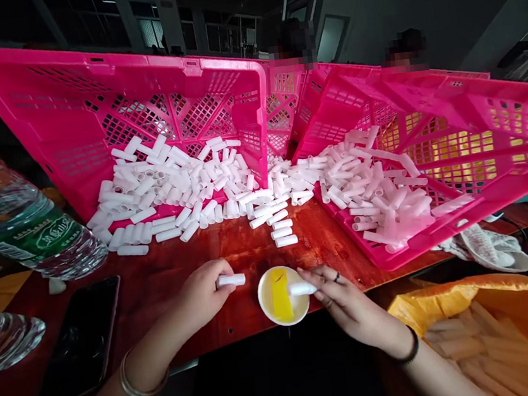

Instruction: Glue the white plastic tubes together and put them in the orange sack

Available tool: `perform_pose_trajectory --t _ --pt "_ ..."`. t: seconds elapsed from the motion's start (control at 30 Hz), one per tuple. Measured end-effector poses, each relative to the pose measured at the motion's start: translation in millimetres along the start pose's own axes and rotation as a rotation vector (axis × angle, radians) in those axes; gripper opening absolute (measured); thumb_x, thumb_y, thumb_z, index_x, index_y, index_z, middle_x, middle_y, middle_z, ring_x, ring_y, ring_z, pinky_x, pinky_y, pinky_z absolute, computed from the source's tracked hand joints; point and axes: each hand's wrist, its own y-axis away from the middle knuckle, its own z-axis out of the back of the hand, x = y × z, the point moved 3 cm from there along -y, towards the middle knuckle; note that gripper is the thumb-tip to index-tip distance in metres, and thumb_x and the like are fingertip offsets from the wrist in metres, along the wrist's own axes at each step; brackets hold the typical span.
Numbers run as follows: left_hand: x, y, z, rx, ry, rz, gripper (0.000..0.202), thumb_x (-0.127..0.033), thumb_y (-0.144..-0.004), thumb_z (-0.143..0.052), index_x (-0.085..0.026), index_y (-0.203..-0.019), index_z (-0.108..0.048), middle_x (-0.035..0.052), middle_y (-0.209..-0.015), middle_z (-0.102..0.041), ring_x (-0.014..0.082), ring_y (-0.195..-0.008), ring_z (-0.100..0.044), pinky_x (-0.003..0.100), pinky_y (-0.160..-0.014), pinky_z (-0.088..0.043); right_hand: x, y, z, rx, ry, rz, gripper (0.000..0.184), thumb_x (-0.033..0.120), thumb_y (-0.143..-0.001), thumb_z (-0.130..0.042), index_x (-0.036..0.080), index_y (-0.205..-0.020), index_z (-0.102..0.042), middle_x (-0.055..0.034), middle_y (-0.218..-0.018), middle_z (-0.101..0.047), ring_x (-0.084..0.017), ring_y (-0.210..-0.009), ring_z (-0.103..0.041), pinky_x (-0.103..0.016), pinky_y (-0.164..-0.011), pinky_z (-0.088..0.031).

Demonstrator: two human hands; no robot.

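Observation:
Between the fingers of my left hand (203,296) is a short white tube (233,280), its end pointing right toward a small white bowl (265,306). My right hand (347,303) grips another white tube (302,288) over the bowl's right side, close to a yellow strip (282,301) lying across the bowl. Whether that tube touches the strip I cannot tell. A short column of white tubes (283,232) lies on the red-brown table (232,252) just beyond the bowl.
Two pink crates (192,67) (518,131) lie tipped toward me, heaps of white tubes spilling out. Water bottles (43,229) and a phone (77,340) occupy the left. At lower right, a yellow sack (446,291) holds pale tubes. Two people (296,42) (406,48) are behind the crates.

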Motion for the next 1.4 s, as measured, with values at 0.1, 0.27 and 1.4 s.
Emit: perform_pose_trajectory --t 0.1,0.27,1.4 --pt "6.6 16.8 -6.6 -0.057 -0.189 -0.081 0.032 -0.009 -0.076 -0.043 -0.023 -0.095 -0.064 0.0076 -0.096 -0.067 0.0264 -0.090 -0.063 0.041 -0.081 -0.052 3.6 -7.0 -14.8 -0.034 0.071 0.023 0.048 0.014 -0.096 -0.043 0.021 -0.143 -0.040 -0.0148 -0.126 -0.058 -0.021 -0.115 -0.058 -0.037 -0.096 -0.053" --pt "-8.4 29.6 -20.2 -0.077 -0.111 -0.122 0.021 -0.017 -0.087 -0.043 -0.023 -0.100 -0.059 0.0088 -0.102 -0.065 0.0248 -0.097 -0.063 0.040 -0.086 -0.054 -5.3 -13.0 -29.1 -0.120 0.233 0.092 0.039 0.009 -0.093 -0.045 0.017 -0.131 -0.053 -0.0156 -0.116 -0.062 -0.025 -0.110 -0.061 -0.042 -0.092 -0.055" --pt "-36.1 27.4 -65.8 -0.133 0.061 -0.236 0.082 -0.039 -0.048 -0.091 -0.025 -0.116 -0.048 0.0097 -0.127 -0.061 0.0326 -0.114 -0.059 0.049 -0.097 -0.047 -1.8 -3.9 -19.6 -0.160 0.010 -0.163 0.018 0.019 -0.095 -0.048 0.021 -0.107 -0.061 -0.0105 -0.102 -0.067 -0.022 -0.093 -0.067 -0.037 -0.080 -0.058"
